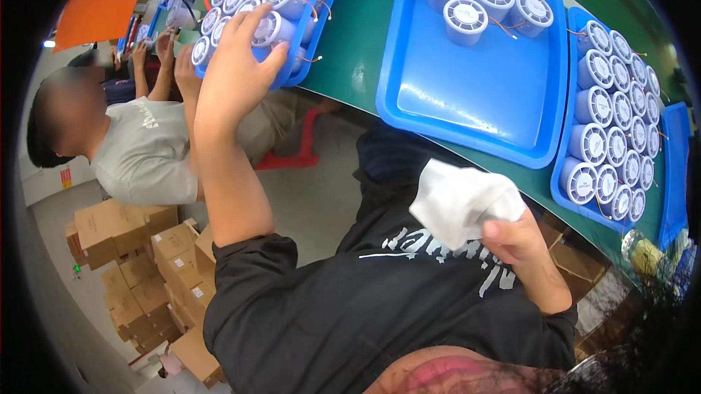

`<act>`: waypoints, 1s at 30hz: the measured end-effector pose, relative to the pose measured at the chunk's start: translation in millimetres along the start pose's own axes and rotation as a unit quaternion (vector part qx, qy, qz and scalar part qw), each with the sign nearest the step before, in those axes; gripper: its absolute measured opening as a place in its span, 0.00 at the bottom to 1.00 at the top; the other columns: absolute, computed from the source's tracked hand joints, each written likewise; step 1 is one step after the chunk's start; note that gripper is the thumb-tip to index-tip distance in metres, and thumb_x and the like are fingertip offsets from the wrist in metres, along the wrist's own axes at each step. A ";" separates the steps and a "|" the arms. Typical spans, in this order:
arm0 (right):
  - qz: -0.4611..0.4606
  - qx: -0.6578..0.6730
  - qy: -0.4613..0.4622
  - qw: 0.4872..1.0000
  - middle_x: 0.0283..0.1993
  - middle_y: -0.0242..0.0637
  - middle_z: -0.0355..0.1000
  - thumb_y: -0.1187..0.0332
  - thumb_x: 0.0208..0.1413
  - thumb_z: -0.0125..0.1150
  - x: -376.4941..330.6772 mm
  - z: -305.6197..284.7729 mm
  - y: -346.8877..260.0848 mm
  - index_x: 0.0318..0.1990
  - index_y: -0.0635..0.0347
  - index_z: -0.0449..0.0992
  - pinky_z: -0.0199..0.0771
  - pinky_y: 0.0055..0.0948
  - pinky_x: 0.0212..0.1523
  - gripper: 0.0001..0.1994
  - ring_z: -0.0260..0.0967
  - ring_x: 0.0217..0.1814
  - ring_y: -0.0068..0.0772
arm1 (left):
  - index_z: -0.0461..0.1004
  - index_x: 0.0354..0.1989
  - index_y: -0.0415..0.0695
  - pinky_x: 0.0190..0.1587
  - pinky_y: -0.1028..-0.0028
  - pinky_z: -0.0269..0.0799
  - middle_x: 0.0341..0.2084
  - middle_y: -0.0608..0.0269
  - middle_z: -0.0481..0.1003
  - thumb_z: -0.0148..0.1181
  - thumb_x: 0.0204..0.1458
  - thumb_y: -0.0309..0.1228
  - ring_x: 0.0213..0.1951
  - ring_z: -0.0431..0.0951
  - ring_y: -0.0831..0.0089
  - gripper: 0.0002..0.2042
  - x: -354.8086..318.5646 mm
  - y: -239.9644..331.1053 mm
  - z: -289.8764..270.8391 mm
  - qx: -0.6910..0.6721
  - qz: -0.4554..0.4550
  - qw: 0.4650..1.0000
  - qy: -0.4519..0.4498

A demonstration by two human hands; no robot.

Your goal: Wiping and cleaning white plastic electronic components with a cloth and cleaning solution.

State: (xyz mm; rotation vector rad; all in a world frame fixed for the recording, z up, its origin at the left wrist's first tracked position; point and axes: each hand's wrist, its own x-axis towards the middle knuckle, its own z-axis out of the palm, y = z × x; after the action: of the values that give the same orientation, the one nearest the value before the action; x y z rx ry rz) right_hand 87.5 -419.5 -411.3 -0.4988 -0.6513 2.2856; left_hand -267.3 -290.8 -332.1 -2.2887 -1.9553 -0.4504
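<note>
My left hand reaches into the blue tray at the upper left. Its thumb and fingers are closed around the rim of a white cylindrical unit with a round vented top; whether it is lifted, I cannot tell. Similar units stand packed around it, thin coloured wires trailing from some. In front of my chest, my right hand grips a crumpled white cloth, its thumb pressed on the near side. Some of the right fingers are hidden by the cloth.
On the green table, a middle blue tray carries several units at its far end. A fuller blue tray stands to its right. At left, a person in a grey shirt sits near a red stool and stacked cardboard boxes.
</note>
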 end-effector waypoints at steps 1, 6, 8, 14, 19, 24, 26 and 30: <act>0.033 0.002 0.012 0.999 0.57 0.47 0.69 0.59 0.54 0.63 -1.7 -3.2 3.6 0.61 0.70 0.62 0.66 0.36 0.58 0.32 0.67 0.59 0.38 | 0.68 0.58 0.49 0.45 0.70 0.71 0.50 0.54 0.70 0.59 0.50 0.31 0.44 0.73 0.64 0.24 1.6 1.1 1.1 0.032 0.000 0.999 -0.015; 0.057 -0.001 0.070 0.996 0.52 0.45 0.73 0.61 0.59 0.57 -4.1 -3.7 -2.6 0.56 0.70 0.68 0.68 0.33 0.56 0.23 0.70 0.55 0.38 | 0.69 0.56 0.48 0.48 0.70 0.72 0.50 0.55 0.70 0.59 0.47 0.26 0.46 0.74 0.62 0.24 6.7 19.2 0.8 -0.067 -0.046 0.996 -0.045; 0.068 0.033 0.083 0.994 0.51 0.45 0.73 0.62 0.60 0.56 -5.1 -6.2 -1.7 0.54 0.70 0.70 0.68 0.34 0.55 0.21 0.71 0.53 0.38 | 0.70 0.56 0.45 0.48 0.70 0.72 0.51 0.55 0.71 0.59 0.46 0.24 0.49 0.73 0.62 0.24 7.5 7.5 0.8 -0.057 0.046 0.997 -0.007; 0.068 0.112 0.089 0.987 0.52 0.44 0.73 0.65 0.60 0.55 0.5 -5.8 -5.5 0.53 0.68 0.71 0.68 0.36 0.57 0.18 0.70 0.55 0.39 | 0.68 0.56 0.41 0.56 0.68 0.65 0.52 0.53 0.70 0.59 0.44 0.18 0.55 0.69 0.59 0.26 -22.5 -0.5 -23.0 -0.090 -0.016 0.994 -0.061; 0.028 0.097 0.111 0.989 0.55 0.41 0.71 0.63 0.62 0.54 -3.9 -4.7 -8.7 0.57 0.65 0.67 0.68 0.34 0.57 0.20 0.70 0.57 0.35 | 0.64 0.59 0.44 0.53 0.65 0.72 0.61 0.54 0.58 0.54 0.45 0.12 0.60 0.64 0.57 0.29 -24.4 -8.9 -23.8 -0.154 -0.021 0.981 -0.113; -0.020 0.113 0.138 0.984 0.53 0.38 0.72 0.62 0.62 0.54 -3.9 -2.4 -15.2 0.57 0.63 0.67 0.68 0.32 0.56 0.20 0.70 0.55 0.31 | 0.66 0.56 0.39 0.47 0.72 0.72 0.52 0.53 0.68 0.59 0.44 0.16 0.54 0.70 0.61 0.26 -23.3 -9.3 -30.6 -0.127 -0.038 0.990 -0.048; -0.068 0.103 0.175 0.977 0.54 0.38 0.71 0.62 0.62 0.53 -4.1 -0.8 -23.9 0.57 0.64 0.67 0.68 0.33 0.57 0.20 0.70 0.56 0.33 | 0.67 0.54 0.37 0.50 0.72 0.68 0.48 0.54 0.70 0.62 0.45 0.19 0.50 0.72 0.66 0.24 -27.4 4.4 -33.6 -0.177 -0.061 0.982 0.026; -0.218 0.009 0.218 0.951 0.57 0.44 0.68 0.58 0.63 0.48 -8.1 9.7 -43.0 0.60 0.67 0.63 0.64 0.38 0.60 0.24 0.67 0.59 0.39 | 0.62 0.57 0.36 0.52 0.70 0.68 0.47 0.54 0.69 0.62 0.46 0.21 0.47 0.73 0.66 0.27 -38.1 63.6 -15.8 -0.497 0.002 0.866 0.058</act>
State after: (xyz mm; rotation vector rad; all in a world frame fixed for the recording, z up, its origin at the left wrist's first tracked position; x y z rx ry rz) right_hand 110.4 -401.3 -377.3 -0.7418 -0.4605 1.6905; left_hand -212.6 -342.0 -320.5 -2.6071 -1.8685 -1.9164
